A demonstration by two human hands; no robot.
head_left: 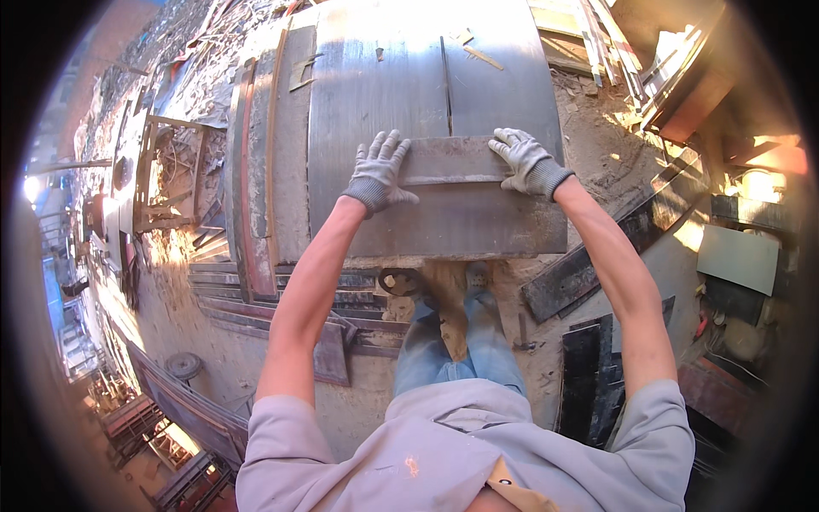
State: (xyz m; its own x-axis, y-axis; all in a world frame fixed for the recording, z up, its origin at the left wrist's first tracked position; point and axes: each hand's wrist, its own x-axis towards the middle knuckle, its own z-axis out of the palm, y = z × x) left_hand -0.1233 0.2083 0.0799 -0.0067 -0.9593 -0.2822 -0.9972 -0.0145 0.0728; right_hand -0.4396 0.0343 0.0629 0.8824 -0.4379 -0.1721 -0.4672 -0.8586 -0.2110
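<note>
A narrow grey-brown board [455, 160] lies crosswise on a large dark flat panel [384, 94] in front of me. My left hand [380, 175], in a light grey work glove, rests at the board's left end with fingers spread and thumb pointing inward. At the opposite end is my right hand [531, 162], gloved the same way; its fingers are stretched out over the board's end and its thumb lies lower down. Neither hand's fingers are wrapped round the board. The undersides of both hands are hidden.
Wood scraps [484, 57] lie on the panel's far part. Stacked dark planks [294, 294] are at the lower left, more dark boards [580, 375] at the lower right. A wooden frame [175, 175] stands left. A wheel [183, 365] sits on the ground. My shoe [477, 273] shows below the panel.
</note>
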